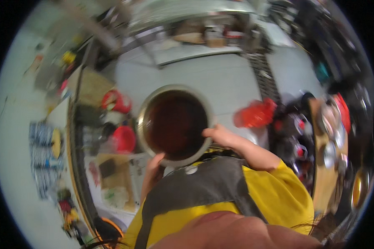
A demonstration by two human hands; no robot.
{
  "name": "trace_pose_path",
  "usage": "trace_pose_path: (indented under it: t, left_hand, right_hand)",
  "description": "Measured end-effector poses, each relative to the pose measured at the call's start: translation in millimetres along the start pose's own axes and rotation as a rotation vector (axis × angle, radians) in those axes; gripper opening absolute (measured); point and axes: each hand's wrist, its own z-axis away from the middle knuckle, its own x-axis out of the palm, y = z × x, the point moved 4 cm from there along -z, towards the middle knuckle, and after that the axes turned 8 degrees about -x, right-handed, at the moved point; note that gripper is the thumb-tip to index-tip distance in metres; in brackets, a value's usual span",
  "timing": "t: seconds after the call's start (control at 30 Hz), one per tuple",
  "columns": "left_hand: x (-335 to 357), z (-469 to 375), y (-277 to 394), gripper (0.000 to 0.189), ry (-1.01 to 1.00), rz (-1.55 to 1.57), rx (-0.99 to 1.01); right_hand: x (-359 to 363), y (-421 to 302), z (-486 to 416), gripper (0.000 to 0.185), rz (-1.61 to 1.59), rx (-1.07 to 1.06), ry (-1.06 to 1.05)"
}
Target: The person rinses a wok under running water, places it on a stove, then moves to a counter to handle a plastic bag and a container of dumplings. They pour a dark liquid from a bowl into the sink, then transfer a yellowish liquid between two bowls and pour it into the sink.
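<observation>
A round metal pot (176,124) with dark reddish-brown liquid in it is held in front of my apron (202,183). My left hand (155,168) grips its rim at the near left, thumb over the edge. On the right side my right hand (219,136) has hold of the rim, with the thumb on the inner edge. The pot's underside and the fingers beneath it are hidden. Motion blurs much of the view.
To the left are a red bowl-like container (124,139) and a cardboard piece (117,180). A red plastic bag (255,113) lies at the right, near a wooden board (322,174) bearing metal dishes. A low metal shelf (202,53) stands ahead, beside a dark floor drain grate (265,74).
</observation>
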Motion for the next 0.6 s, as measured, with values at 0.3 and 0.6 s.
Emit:
trace_pose_path:
  t: [0.3,0.6]
  left_hand:
    - [-56.8,-200.0,206.5,0.036,0.167,0.201,0.118]
    - [-113.1,-305.5,358.5,0.038,0.417,0.534,0.165]
  right_hand:
    - [-20.8,-118.9,-322.0,0.045,-0.084,-0.254,-0.138]
    - [12.6,-281.5,-574.2,0.053,-0.071,-0.090,-0.454]
